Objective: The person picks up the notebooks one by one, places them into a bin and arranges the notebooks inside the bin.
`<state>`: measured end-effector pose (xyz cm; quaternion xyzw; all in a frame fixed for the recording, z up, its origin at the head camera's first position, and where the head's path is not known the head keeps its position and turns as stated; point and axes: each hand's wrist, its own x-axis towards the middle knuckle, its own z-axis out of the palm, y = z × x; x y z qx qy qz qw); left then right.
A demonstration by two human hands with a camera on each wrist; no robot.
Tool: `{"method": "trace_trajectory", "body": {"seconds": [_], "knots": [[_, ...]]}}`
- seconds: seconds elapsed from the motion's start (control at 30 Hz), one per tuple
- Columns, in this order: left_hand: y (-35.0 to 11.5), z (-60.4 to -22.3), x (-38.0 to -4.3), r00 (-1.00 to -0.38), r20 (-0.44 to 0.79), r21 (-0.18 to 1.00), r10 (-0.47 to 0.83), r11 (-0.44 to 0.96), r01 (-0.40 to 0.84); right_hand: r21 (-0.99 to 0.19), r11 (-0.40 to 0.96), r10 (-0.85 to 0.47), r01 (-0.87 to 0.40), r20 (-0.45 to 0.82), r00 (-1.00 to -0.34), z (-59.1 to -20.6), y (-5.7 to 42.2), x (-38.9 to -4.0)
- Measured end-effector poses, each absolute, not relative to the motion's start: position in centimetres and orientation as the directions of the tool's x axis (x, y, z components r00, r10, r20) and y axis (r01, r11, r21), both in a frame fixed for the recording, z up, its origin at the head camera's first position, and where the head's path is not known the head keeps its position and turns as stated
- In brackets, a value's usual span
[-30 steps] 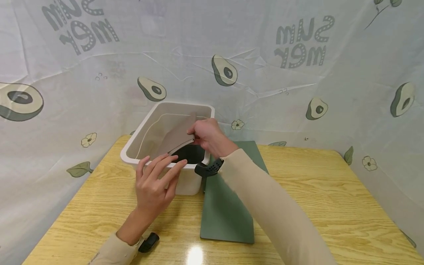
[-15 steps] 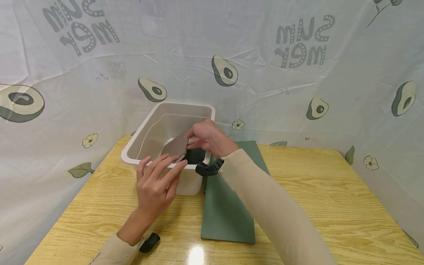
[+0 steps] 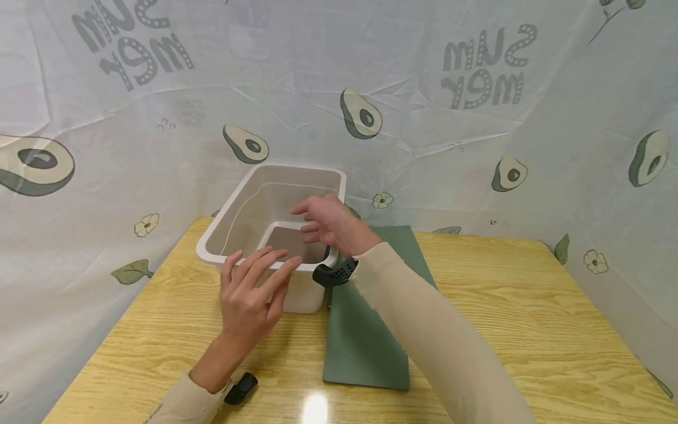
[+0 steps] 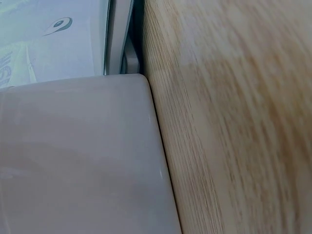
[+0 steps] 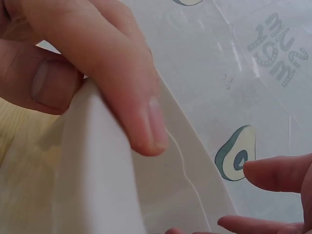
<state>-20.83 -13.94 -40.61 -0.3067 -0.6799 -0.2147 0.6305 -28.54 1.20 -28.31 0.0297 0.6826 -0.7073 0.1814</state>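
Observation:
A pale grey plastic bin (image 3: 304, 294) stands on the table at centre left. My left hand (image 3: 254, 297) holds its near rim; in the right wrist view the thumb is outside and a finger (image 5: 146, 122) reaches over the inside. Above the bin's right side hovers my right hand (image 3: 328, 221), fingers spread and holding nothing. A flat taupe thing (image 3: 296, 244) lies on the bin's bottom, partly hidden by the left fingertips. Something black shows at its right edge. The bin's outer wall (image 4: 83, 156) fills much of the left wrist view.
A dark green flat panel (image 3: 365, 347) lies on the wooden table (image 3: 492, 282) close to the bin's right side, partly under my right forearm. A pale curtain (image 3: 296, 70) printed with avocados hangs behind the table and along its sides.
My right hand has let go of the taupe thing, which dropped from a tilt to lie flat in the bin, covering most of the black thing. The left hand has stayed at the rim.

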Motion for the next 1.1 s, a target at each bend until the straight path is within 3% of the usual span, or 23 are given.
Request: {"method": "trace_trajectory", "body": {"seconds": [0.5, 0.67, 0.87, 1.1], "knots": [[-13.9, -40.4, -20.6, -0.010, 0.991, -0.089, 0.132, 0.719, 0.689, -0.994, 0.055, -0.226, 0.093, -0.103, -0.969, -28.1, 1.9, -27.6], [-13.9, -40.3, -20.6, -0.007, 0.992, -0.087, 0.127, 0.718, 0.691, -0.975, 0.210, -0.232, -0.069, 0.019, -0.972, -28.0, 2.9, -27.0], [-13.7, -40.3, -20.6, -0.003, 0.992, -0.091, 0.128, 0.716, 0.692, -0.850, 0.441, -0.300, -0.289, 0.164, -0.940, -28.2, 5.2, -26.1], [-13.9, -40.4, -20.7, 0.015, 0.991, -0.108, 0.135, 0.718, 0.688, -0.586, 0.647, -0.428, -0.488, 0.251, -0.868, -28.5, 7.1, -25.4]]}}
